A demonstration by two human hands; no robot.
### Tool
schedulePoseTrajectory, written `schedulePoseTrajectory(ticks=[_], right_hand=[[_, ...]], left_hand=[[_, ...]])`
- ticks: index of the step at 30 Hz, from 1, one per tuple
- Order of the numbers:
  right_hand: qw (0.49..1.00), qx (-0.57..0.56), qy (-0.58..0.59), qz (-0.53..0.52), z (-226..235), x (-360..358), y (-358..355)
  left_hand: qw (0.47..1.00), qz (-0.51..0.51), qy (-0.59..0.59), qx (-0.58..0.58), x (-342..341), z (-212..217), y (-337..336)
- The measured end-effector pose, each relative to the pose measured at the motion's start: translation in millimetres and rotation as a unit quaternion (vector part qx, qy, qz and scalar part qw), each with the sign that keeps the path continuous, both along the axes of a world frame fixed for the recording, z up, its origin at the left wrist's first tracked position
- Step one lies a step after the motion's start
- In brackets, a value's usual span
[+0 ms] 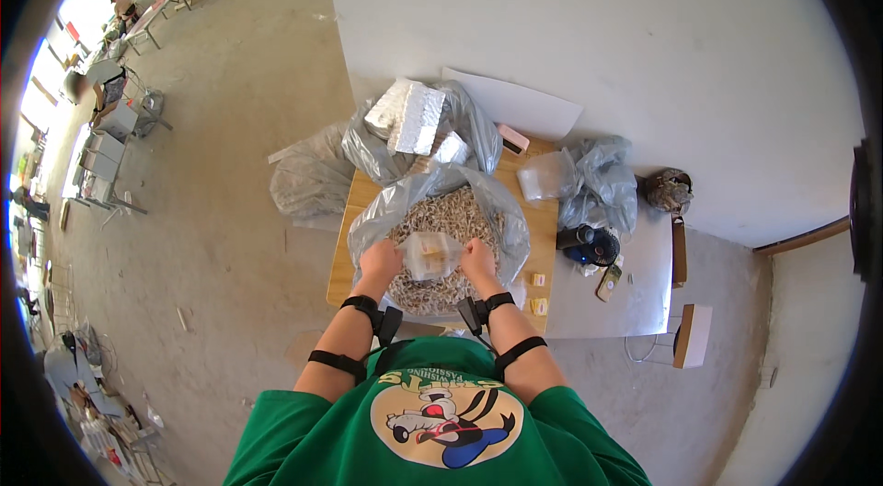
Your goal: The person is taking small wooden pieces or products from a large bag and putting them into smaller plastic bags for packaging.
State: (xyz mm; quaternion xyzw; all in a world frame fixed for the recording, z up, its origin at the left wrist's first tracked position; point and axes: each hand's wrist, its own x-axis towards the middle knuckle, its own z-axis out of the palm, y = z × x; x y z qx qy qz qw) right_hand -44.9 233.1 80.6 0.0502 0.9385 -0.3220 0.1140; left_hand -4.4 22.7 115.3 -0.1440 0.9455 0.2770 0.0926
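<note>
Between my hands a small clear plastic bag (430,267) is stretched, with something yellowish showing in it or through it. My left hand (381,261) is closed on one side of it, and my right hand (477,261) pinches the opposite side. Below it stands a wide-mouthed grey plastic bag (509,227), its rim folded outward. Many small brown-and-white pieces (440,298) fill that grey bag; their exact kind is too small to tell. To the right of my right hand, small yellow-and-white packets (538,306) lie on the wooden table (342,273).
Behind, another grey bag holds silvery bubble-wrap packs (418,118). Clear bags (544,177) and a pink-and-black device (513,139) lie at the back right. On the adjoining pale table (644,293) are a black fan (602,247) and a phone (609,283). A white wall (598,17) rises behind.
</note>
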Motion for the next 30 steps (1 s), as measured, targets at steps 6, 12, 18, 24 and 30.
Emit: schedulePoseTrajectory(ticks=[6, 12, 18, 24, 30], right_hand=[[0.963, -0.229, -0.126, 0.060, 35, 5, -34], [0.940, -0.317, -0.103, 0.077, 61, 5, -38], [0.877, -0.465, -0.118, 0.007, 80, 2, 14], [0.732, -0.645, -0.185, -0.113, 36, 6, 58], [0.690, -0.656, -0.271, -0.140, 9, 15, 61]], left_hand=[[0.984, 0.146, 0.047, 0.095, 6, -25, 11], [0.918, 0.213, -0.031, 0.334, -7, -34, -10], [0.843, 0.197, 0.016, 0.500, -19, 28, 15], [0.829, 0.114, 0.051, 0.544, -26, 84, 29], [0.709, 0.063, -0.018, 0.702, -36, 126, 25]])
